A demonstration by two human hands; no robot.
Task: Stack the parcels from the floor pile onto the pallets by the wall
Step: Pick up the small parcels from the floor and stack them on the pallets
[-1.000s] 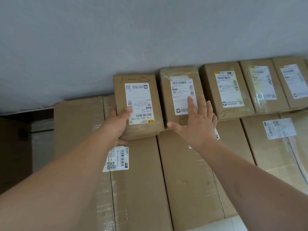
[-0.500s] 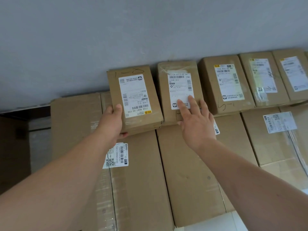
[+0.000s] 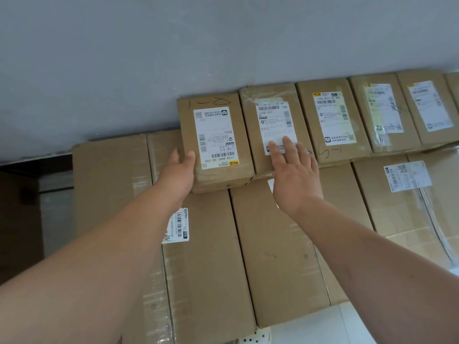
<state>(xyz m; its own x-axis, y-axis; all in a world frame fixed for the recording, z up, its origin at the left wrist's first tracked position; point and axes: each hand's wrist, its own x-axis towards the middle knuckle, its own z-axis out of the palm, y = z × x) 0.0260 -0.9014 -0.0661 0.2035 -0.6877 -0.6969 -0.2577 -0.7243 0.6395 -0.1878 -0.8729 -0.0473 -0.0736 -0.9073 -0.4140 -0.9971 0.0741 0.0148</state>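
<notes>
The parcel (image 3: pixel 216 135) grasped in your left grip (image 3: pixel 179 173) is a small, stiff brown box, likely light; hold its near left edge, thumb on top. White label, "1-8" inked above. It rests on large boxes (image 3: pixel 206 256), against the wall (image 3: pixel 223 45) beyond the grip. Your right grip (image 3: pixel 294 177) lies flat, released, on the neighbouring parcel (image 3: pixel 270 112) alongside.

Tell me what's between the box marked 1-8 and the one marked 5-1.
The E012 parcel, touched by the right hand, beside the 1-8 parcel held by the left hand. Head view.
</notes>
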